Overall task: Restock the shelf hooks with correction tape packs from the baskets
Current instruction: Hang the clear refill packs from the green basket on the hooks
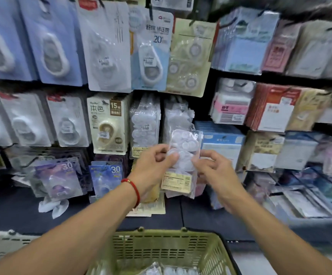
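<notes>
both hands (155, 165) (214, 171) grip clamped on clear pack (183, 155); green basket (161, 249) below.

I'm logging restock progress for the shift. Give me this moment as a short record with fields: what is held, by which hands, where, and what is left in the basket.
held item: clear pack of correction tapes, barcode label at its lower end
left hand: pinches the pack's left edge
right hand: pinches its right edge
position: raised in front of the hanging clear packs, not yet on a hook
basket: green basket below, similar packs inside
wrist: red bracelet on left
</notes>
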### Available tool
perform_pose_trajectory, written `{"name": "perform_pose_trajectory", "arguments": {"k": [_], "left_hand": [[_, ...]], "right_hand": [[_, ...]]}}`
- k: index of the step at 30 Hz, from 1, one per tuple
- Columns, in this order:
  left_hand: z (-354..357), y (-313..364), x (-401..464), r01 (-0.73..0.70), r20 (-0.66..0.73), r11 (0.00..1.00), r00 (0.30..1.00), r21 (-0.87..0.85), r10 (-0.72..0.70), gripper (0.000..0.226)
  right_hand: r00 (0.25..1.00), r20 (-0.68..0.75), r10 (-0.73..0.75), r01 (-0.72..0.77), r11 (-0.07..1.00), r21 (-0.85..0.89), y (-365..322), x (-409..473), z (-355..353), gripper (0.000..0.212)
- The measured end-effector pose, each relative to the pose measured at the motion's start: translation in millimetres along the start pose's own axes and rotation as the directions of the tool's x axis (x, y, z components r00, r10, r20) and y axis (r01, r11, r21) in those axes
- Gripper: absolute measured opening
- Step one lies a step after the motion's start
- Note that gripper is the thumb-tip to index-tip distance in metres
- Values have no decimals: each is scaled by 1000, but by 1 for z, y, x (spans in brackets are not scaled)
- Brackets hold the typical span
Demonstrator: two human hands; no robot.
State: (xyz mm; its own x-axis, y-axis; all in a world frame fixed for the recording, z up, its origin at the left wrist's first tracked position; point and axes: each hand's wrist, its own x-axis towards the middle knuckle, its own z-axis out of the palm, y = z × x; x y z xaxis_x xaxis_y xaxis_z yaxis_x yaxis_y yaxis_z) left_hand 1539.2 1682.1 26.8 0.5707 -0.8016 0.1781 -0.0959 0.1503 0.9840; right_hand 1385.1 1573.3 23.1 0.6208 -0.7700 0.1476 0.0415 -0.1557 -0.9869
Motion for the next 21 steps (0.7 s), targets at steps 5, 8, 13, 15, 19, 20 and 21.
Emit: {"name": "perform_pose_trajectory", "arguments": {"k": [5, 8, 13, 15, 19, 20, 21], "left_hand": [[-2, 11, 16, 10, -43, 998, 999, -58, -12, 35], [-6, 10, 20, -36, -30, 999, 999, -35, 35, 51], [-14, 15, 18, -75, -25, 997, 997, -19, 74, 57], [-15, 18, 16, -77, -29, 997, 997, -14, 77, 56], [-13, 19, 13, -72, -53, 997, 996, -12, 72, 52], [-13, 19, 13, -74, -61, 997, 996, -27, 72, 52], [-12, 19, 13, -75, -66, 996, 995, -47, 71, 52]], "right_hand": [[987, -128, -93, 104, 991, 80, -17, 16, 14, 10], [983, -141, -113, 127, 988, 92, -22, 19, 18, 13], [977, -180, -113, 141, 979, 147, -25, 19, 22, 14], [973, -199, -119, 147, 980, 134, -26, 19, 23, 14], [966, -213, -147, 164, 984, 64, -27, 19, 23, 18], [966, -211, -152, 168, 984, 60, -27, 20, 23, 19], [965, -210, -157, 173, 983, 61, -27, 20, 23, 19]]}}
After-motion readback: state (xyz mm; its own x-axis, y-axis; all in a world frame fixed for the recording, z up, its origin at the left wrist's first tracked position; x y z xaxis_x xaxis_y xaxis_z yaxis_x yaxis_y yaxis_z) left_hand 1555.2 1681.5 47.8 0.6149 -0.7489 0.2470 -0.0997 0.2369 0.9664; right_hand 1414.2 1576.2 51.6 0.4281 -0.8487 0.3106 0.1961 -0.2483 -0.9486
